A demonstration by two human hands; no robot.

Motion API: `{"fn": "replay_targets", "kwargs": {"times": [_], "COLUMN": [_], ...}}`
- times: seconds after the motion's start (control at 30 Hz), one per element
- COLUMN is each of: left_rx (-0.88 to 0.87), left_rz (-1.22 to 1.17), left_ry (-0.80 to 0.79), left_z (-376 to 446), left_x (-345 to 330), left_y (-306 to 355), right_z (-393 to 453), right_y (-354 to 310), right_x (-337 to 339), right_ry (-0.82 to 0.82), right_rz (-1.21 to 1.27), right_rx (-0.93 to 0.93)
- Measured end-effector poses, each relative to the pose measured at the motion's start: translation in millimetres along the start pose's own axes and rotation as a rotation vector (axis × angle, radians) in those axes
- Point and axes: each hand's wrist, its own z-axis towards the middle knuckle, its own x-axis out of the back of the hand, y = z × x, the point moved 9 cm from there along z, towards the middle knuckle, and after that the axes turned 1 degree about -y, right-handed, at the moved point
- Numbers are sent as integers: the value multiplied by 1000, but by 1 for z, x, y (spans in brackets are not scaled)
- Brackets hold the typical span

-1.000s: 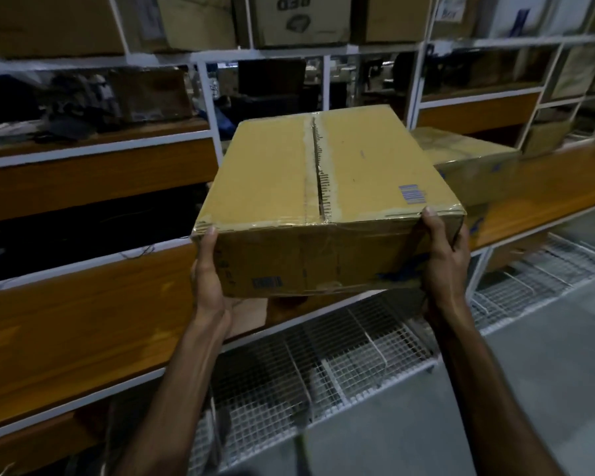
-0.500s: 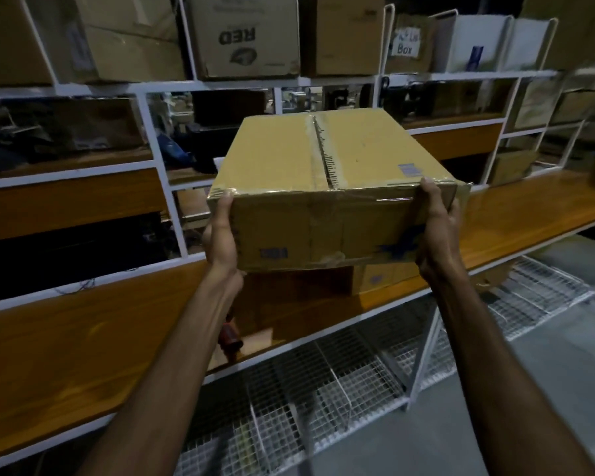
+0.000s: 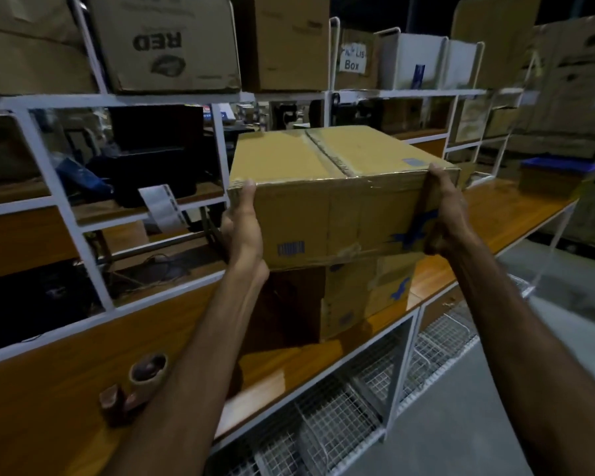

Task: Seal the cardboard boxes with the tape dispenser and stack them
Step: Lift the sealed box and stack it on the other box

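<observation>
A taped cardboard box (image 3: 327, 187) is held between my two hands, sitting on or just over a second cardboard box (image 3: 361, 297) that stands on the wooden bench (image 3: 495, 214). My left hand (image 3: 243, 228) presses the upper box's left side, thumb on the top edge. My right hand (image 3: 443, 214) grips its right side, thumb on the top corner. Tape runs along the upper box's top seam. A tape dispenser (image 3: 134, 383) with a brown roll lies on the bench at the lower left, beside my left forearm.
White metal shelving (image 3: 220, 97) above the bench holds several cardboard boxes. A black label printer (image 3: 152, 152) sits behind the frame at left. A blue-lidded container (image 3: 557, 173) stands far right on the bench. Wire baskets (image 3: 340, 420) lie under the bench; grey floor at right.
Both hands have carried the box to the right and lowered it over the second box on the bench. The view has swung right, bringing the tape dispenser into sight at lower left.
</observation>
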Motion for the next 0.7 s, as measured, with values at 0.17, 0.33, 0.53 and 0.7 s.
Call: {"fn": "replay_targets", "kwargs": {"times": [0.17, 0.33, 0.53, 0.7], "left_rx": [13, 0, -36, -27], "left_rz": [-2, -22, 26, 47], "left_ry": [53, 114, 205, 224], "left_z": [21, 28, 26, 23], "left_x": [-38, -73, -112, -143], "left_y": [-15, -22, -33, -44], "right_z": [65, 119, 188, 209], "right_y": [-1, 0, 18, 4], "right_x": [2, -2, 2, 0], "right_ry": [-61, -106, -139, -174], "right_rz": [-67, -130, -106, -149], "right_rx": [-11, -4, -84, -1]}}
